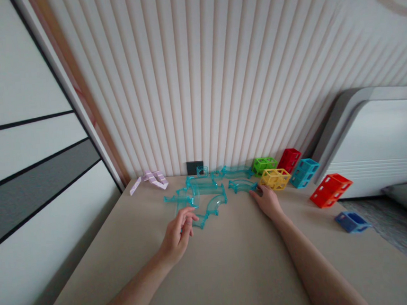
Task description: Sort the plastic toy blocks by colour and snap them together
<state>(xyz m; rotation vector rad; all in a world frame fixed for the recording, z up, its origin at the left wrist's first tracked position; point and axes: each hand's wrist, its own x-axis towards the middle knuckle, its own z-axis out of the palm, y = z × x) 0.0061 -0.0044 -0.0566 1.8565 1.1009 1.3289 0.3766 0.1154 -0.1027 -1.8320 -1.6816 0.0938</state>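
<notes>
My left hand [178, 233] hovers beside the near end of a group of clear teal track pieces [217, 202], its fingers loosely curled and partly apart, with nothing seen in them. My right hand [267, 201] rests on the table, its fingertips at the right end of a curved teal piece [242, 185] and near the yellow block frame [275, 178]. Whether the fingers grip that piece is hard to make out. Behind the yellow frame sits a green one [264, 165]. More teal pieces [236, 172] lie along the wall side.
Right of the yellow frame stand red [289, 160], teal [305, 172], orange-red [331, 190] and blue [352, 222] block frames on the table [224, 274]. A folded lilac strip [156, 179] lies back left. A black square [195, 167] is by the ribbed wall [197, 77].
</notes>
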